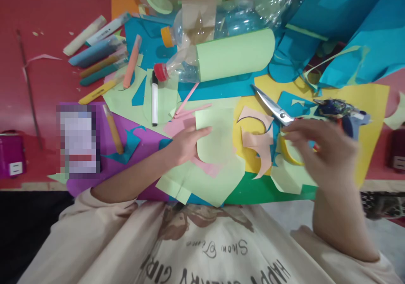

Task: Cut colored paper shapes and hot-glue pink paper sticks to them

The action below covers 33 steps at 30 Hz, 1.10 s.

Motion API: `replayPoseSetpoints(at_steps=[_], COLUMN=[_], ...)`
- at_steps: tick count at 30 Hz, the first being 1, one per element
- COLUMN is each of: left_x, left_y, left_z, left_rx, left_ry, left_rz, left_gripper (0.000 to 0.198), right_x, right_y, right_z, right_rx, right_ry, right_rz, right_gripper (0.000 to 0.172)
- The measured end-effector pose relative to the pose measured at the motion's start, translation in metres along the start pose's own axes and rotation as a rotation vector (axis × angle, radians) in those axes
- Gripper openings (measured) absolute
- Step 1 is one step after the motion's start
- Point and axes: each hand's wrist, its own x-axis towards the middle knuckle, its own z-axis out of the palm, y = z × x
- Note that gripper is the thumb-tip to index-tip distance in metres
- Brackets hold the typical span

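The left hand [186, 143] lies flat, grip apart, on the green paper [215, 136] on the desk [47, 86]. The blurry right hand [319, 147] is near the scissors [274, 106], and nobody can tell its grip. It looks like cutting time, so the scissors need a firm hold.

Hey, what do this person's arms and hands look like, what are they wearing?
Both forearms and hands are bare: left hand, right hand. Short cream sleeves belong to a T-shirt with dark printed lettering. No watch or bracelet shows.
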Motion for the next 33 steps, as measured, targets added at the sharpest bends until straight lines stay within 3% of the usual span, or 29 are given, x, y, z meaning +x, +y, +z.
replayPoseSetpoints(at_steps=[2, 4, 9, 12, 17, 20, 22, 27, 30, 33], left_x=[-0.001, -0.002, -0.004, -0.004, -0.006, -0.015, -0.022, -0.020, -0.010, -0.003], left_y=[0.000, 0.001, -0.001, -0.003, 0.020, 0.046, 0.058, 0.059, 0.052, 0.050], left_z=[0.001, 0.002, 0.004, 0.003, -0.006, -0.013, -0.016, -0.019, -0.021, -0.024], left_rx=[0.002, 0.009, -0.001, 0.012, 0.287, 0.552, 0.694, 1.175, 1.469, 1.545], left_ry=[-0.011, -0.017, -0.128, -0.193, -0.280, -0.163, -0.008, 0.323, 0.372, 0.368], left_rz=[-0.006, -0.010, 0.021, 0.028, 0.104, 0.207, 0.304, 0.678, 0.723, 0.711], left_gripper=[0.025, 0.025, 0.032, 0.041, 0.043, 0.030, 0.020, 0.010, 0.009, 0.007], right_x=[-0.004, -0.004, 0.001, 0.002, 0.004, 0.003, 0.004, 0.014, 0.027, 0.039], right_y=[-0.019, -0.027, -0.025, -0.024, -0.021, -0.016, -0.012, -0.009, -0.009, -0.009], right_z=[0.027, 0.046, 0.064, 0.064, 0.059, 0.055, 0.054, 0.053, 0.054, 0.059], right_rx=[0.003, 0.062, 0.131, 0.174, 0.197, 0.150, 0.106, -0.070, -0.186, -0.336], right_ry=[-0.281, -0.347, -0.193, -0.203, -0.165, -0.172, -0.191, -0.181, -0.196, -0.181], right_rz=[-0.267, -0.349, -0.260, -0.194, -0.081, -0.065, -0.103, -0.374, -0.517, -0.596], right_gripper=[0.024, 0.027, 0.019, 0.017, 0.014, 0.015, 0.016, 0.017, 0.018, 0.020])
